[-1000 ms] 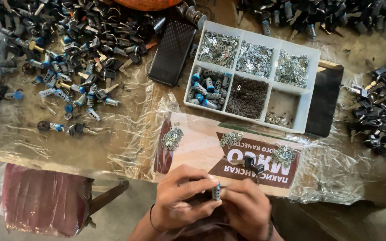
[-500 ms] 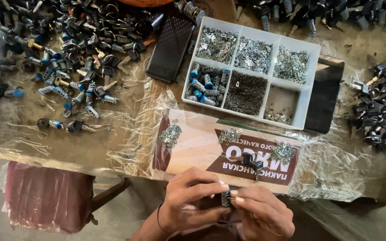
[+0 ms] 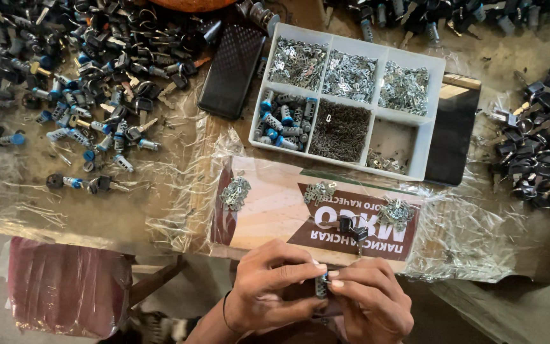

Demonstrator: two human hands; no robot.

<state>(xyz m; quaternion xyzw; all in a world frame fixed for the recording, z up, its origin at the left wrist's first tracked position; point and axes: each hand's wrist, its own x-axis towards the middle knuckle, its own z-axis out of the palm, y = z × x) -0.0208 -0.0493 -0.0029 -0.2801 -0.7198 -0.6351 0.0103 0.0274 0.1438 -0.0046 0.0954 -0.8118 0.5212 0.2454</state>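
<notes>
Both hands meet low at the frame's bottom edge. The left hand (image 3: 274, 286) pinches with thumb and forefinger. The right hand (image 3: 369, 299) curls inward, fingertips touching the left's.

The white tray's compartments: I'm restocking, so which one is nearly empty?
The bottom-right compartment of the white tray: mostly bare floor shows, with a few metal bits along its near edge, while the other five are well filled.

White compartment tray (image 3: 439, 102), black case (image 3: 232, 71), red stool (image 3: 65, 286)
</notes>
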